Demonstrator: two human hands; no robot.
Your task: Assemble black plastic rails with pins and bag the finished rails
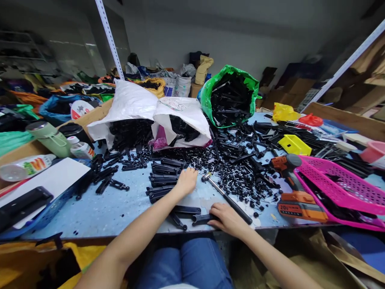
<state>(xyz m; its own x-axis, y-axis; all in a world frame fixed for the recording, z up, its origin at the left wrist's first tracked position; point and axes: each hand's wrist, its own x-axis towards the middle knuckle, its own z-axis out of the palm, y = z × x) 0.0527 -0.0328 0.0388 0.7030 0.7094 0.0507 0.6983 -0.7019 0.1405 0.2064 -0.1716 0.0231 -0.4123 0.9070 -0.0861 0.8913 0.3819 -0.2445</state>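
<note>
My left hand (187,180) reaches to the near edge of a heap of small metal pins (194,161) and black pieces. Its fingers are curled down together, and whatever they pinch is too small to make out. Low at the table's front edge, my right hand (226,218) grips the end of a black plastic part (201,218). Another long black part (188,210) lies just beyond it, and a small black arm (178,221) lies to its left. A hammer (228,198) with a black handle rests beside my right hand. Several black parts (164,179) are stacked left of my left hand.
Two white sacks (129,102) and a green sack (255,90) spill black parts at the back. At right lie an orange cordless drill (296,200), a pink basket (345,176) and a yellow bin (295,144). Bottles, including a green flask (49,138), stand left near white cardboard (64,176).
</note>
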